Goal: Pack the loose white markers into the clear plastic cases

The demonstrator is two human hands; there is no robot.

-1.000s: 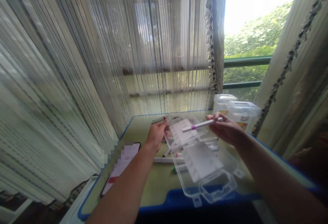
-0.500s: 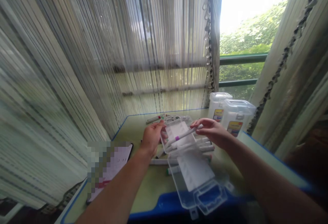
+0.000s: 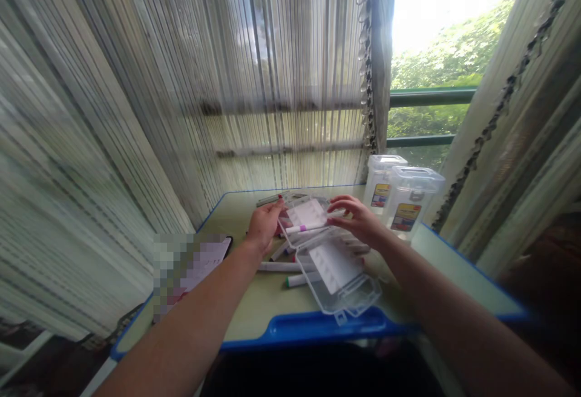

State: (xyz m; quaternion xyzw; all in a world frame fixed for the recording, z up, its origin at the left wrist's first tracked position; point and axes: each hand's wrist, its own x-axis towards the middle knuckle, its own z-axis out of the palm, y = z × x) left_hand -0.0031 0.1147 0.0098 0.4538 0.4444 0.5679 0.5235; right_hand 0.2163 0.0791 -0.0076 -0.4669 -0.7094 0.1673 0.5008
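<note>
A clear plastic case (image 3: 318, 309) lies opened out on the desk, its two halves hinged in the middle and each holding a white notched insert (image 3: 334, 264). My left hand (image 3: 264, 226) is closed on the left edge of the far half. My right hand (image 3: 356, 218) pinches the right end of a white marker with a purple band (image 3: 304, 228), which lies low across the far half near the hinge. Loose markers are strewn under and around the case, among them one with a green end (image 3: 297, 280). A red tip shows just above my left fingers.
Two clear lidded containers (image 3: 411, 203) with yellow labels stand at the back right. A phone-like device (image 3: 213, 261), partly pixelated, lies at the left. The desk (image 3: 247, 318) has a blue rim and a blue front tray; string curtains hang behind.
My right hand has lowered the purple-banded marker into the far half of the case, and the marker now lies flatter. The case's near half appears farther up in view.
</note>
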